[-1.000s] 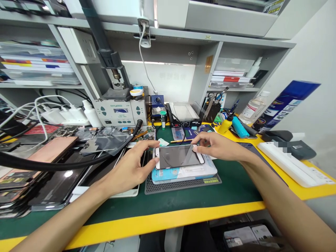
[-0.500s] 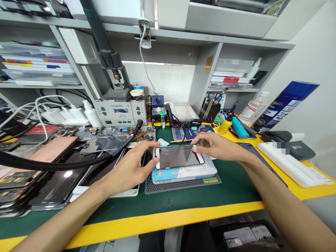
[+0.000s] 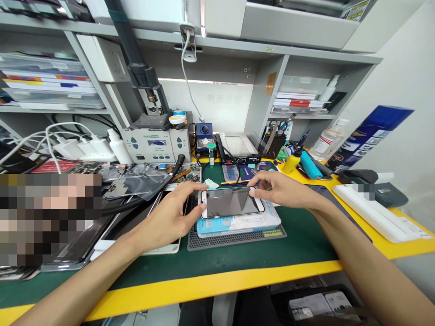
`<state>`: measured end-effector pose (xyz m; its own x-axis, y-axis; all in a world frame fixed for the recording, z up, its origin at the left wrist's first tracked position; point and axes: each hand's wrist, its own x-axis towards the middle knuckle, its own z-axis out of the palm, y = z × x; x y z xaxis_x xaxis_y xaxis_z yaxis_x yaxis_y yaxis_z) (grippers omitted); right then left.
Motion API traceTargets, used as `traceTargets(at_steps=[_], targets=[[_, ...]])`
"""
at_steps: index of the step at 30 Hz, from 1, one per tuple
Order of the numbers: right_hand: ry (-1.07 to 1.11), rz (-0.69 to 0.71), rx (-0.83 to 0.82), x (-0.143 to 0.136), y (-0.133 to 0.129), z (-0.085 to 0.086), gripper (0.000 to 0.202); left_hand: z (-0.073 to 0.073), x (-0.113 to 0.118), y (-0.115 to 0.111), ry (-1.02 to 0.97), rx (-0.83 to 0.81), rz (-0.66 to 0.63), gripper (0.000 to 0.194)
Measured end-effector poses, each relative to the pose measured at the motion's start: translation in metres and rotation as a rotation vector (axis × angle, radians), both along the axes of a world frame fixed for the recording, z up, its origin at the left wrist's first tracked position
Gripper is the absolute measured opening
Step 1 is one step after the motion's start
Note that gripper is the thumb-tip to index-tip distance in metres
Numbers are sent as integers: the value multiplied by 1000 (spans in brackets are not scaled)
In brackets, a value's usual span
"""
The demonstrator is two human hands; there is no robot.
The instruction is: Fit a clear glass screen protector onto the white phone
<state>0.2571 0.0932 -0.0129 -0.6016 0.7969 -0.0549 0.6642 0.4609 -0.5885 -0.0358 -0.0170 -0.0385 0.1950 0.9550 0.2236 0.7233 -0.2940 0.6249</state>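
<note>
A white-framed phone with a dark screen (image 3: 233, 202) lies sideways on a blue and white box (image 3: 244, 224), which rests on a grey perforated mat (image 3: 231, 242). My left hand (image 3: 176, 210) grips the phone's left end, thumb at the near left edge and index finger at the far left corner. At the other end, my right hand (image 3: 275, 189) pinches the far right corner between thumb and index finger, its other fingers curled.
Phones and tablets lie left, crossed by a black hose (image 3: 132, 207). Behind stand a rework station (image 3: 156, 145) and a small heating plate (image 3: 238, 147). A yellow bottle (image 3: 291, 162), a clear bottle (image 3: 329, 139) and a long white box (image 3: 370, 213) are at the right.
</note>
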Motion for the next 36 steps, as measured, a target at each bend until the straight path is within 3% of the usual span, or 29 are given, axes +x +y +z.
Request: traceTargets(at_steps=[36], targets=[[2,13,18,2,0,-1,39,3,2,-1,30,8,-9,41]])
